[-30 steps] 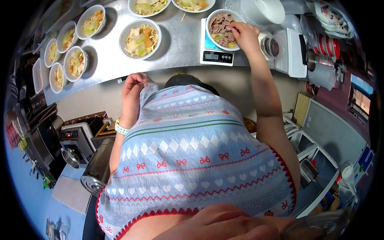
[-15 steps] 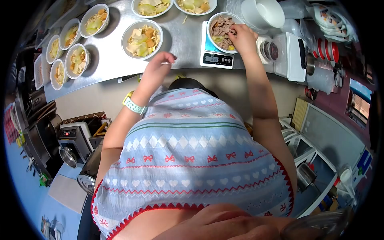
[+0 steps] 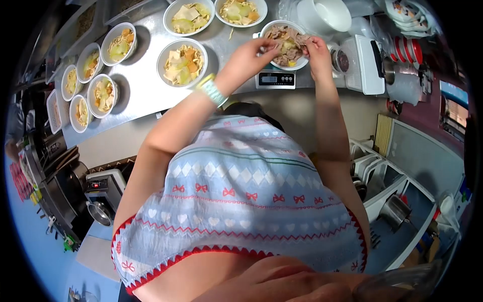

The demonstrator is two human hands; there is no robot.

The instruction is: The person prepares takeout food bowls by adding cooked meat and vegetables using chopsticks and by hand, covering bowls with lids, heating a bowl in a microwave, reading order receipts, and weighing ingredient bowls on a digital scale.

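A white bowl (image 3: 303, 64) of thin cooked meat slices (image 3: 282, 34), with pale green vegetable pieces and some yellow under them, sits on a digital kitchen scale (image 3: 275, 80). From the left, my left hand (image 3: 255, 54) reaches over the rim, its fingertips pinched on meat at the bowl's left side. My right hand (image 3: 318, 52) pinches a meat slice at the right rim. The scale's platform is mostly hidden by the bowl, and its display reading is too blurred to make out.
Several bowls of noodles, tofu and vegetables stand to the left, the nearest bowl (image 3: 182, 63) left of my left hand. Behind the scale are stacked empty white bowls (image 3: 327, 15). A white lidded container (image 3: 365, 65) stands at the right; the steel counter's front edge (image 3: 136, 117) runs before me.
My left hand has moved right and forward from above the counter to the meat bowl. My right hand has shifted from inside the bowl to its right rim, drawing a slice sideways.
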